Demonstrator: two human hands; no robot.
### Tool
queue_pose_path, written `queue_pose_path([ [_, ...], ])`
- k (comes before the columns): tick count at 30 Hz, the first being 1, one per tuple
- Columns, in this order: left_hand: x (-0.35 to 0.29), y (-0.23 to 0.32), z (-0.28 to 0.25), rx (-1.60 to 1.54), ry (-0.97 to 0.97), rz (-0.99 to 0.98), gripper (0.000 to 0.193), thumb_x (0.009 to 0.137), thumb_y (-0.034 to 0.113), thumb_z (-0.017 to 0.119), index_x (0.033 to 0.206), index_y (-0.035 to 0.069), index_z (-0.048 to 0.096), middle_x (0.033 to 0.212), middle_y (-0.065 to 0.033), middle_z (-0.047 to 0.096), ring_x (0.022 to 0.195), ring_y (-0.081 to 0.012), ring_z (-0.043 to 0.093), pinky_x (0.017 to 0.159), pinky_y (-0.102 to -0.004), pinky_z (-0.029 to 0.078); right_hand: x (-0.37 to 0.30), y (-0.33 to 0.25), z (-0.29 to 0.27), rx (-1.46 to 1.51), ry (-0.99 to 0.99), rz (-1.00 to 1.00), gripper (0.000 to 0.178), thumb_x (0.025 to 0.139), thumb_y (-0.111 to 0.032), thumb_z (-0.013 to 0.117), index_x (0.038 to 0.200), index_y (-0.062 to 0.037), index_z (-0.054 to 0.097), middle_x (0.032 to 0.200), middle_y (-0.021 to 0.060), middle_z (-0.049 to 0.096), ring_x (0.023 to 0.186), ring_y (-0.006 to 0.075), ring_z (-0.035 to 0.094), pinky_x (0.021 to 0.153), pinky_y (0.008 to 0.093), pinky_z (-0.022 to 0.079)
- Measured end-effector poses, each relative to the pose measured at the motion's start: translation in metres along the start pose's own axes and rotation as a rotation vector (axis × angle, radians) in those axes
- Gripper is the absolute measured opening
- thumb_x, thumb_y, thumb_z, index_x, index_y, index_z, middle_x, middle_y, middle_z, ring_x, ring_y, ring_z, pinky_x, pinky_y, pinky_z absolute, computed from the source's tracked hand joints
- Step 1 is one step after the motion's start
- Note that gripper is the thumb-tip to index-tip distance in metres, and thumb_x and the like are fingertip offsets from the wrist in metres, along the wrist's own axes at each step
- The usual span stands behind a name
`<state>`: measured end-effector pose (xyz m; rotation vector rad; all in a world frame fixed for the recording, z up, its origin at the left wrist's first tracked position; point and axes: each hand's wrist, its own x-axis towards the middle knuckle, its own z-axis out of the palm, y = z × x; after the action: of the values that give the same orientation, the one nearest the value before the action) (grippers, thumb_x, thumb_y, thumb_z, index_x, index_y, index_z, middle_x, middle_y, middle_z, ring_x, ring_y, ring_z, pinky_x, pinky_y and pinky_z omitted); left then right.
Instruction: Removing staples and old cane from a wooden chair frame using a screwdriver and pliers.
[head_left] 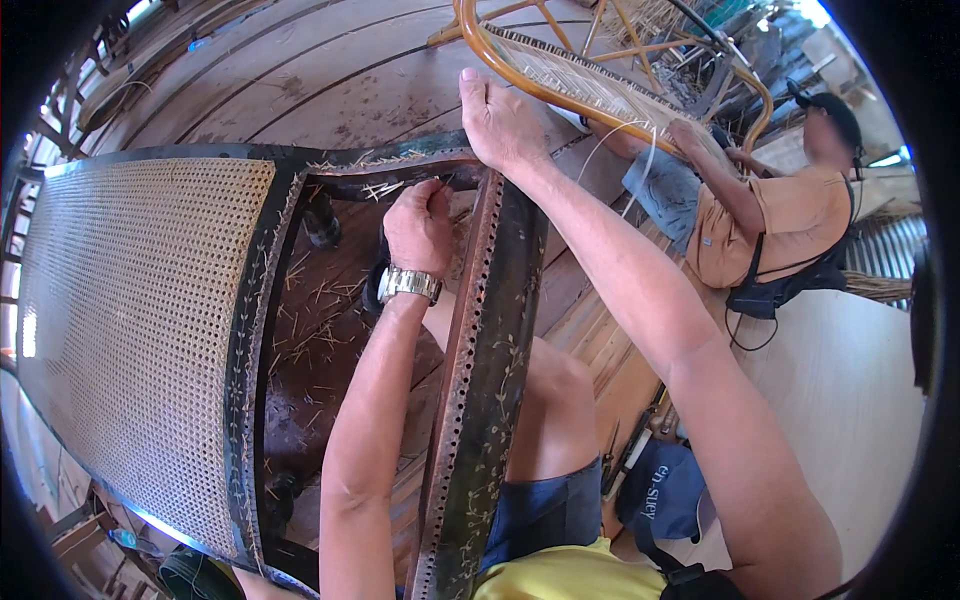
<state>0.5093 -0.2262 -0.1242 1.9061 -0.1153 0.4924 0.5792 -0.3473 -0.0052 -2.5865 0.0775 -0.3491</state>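
A dark chair frame [490, 430], painted with gold vines and lined with small holes, stands before me. Its seat opening is bare, while a woven cane panel [130, 300] fills the section on the left. Inside the opening, my left hand [418, 228] reaches up to the far rail with its fingers pinched together; what they grip is too small to make out. Pale cane ends [383, 190] stick out just beside those fingers. Over the far right corner of the frame is my right hand [503, 125], closed, its thumb pointing up and its fingers mostly hidden behind it.
At right, a seated person [785, 215] works on a curved rattan frame [520, 80] with loose strands hanging from it. A dark blue cap [662, 490] and several tools [640, 440] lie by my right arm. Cane scraps [320, 310] litter the dark surface below the opening.
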Motion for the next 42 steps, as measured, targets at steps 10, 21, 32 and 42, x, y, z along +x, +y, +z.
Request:
queue_pose_path([
  [10,0.028,-0.004,-0.021,0.055,-0.224,0.3,0.009,0.091,0.01,0.066,0.098,0.007,0.071,0.094,-0.015,0.07,0.087,-0.0374,0.069,0.075,-0.0453,0.056,-0.003,-0.003,-0.003,-0.02,0.023,-0.031,0.068,0.108,-0.051,0.023,0.109,-0.0026,0.07,0.102,0.0294,0.071,0.104,0.0492,0.067,0.095,0.0575,0.051],
  [21,-0.023,-0.063,-0.053,0.016,-0.611,-0.139,0.008,0.094,0.013,0.072,0.098,0.006,0.072,0.087,-0.0074,0.072,0.076,-0.0181,0.068,0.07,-0.0313,0.055,0.002,0.001,0.004,0.008,0.007,-0.08,0.064,0.108,-0.049,0.024,0.108,-0.0053,0.07,0.101,0.0264,0.072,0.102,0.0481,0.067,0.093,0.0582,0.051],
  [32,-0.006,-0.009,0.032,-0.807,-0.028,-0.71,0.021,0.091,0.017,0.082,0.089,0.005,0.065,0.079,-0.0009,0.069,0.064,-0.0086,0.061,0.059,-0.0251,0.052,0.001,0.005,0.004,-0.011,-0.001,-0.039,0.064,0.108,-0.049,0.026,0.108,-0.004,0.071,0.102,0.0272,0.072,0.103,0.0483,0.067,0.093,0.0578,0.052],
  [42,0.0,0.016,0.024,-0.921,0.019,-0.789,0.018,0.091,0.01,0.077,0.091,0.005,0.059,0.081,-0.0066,0.07,0.068,-0.0126,0.065,0.063,-0.027,0.055,0.003,0.006,0.001,-0.014,0.028,-0.034,0.062,0.108,-0.05,0.028,0.105,-0.0065,0.072,0.1,0.0253,0.072,0.103,0.0461,0.067,0.093,0.0555,0.051],
])
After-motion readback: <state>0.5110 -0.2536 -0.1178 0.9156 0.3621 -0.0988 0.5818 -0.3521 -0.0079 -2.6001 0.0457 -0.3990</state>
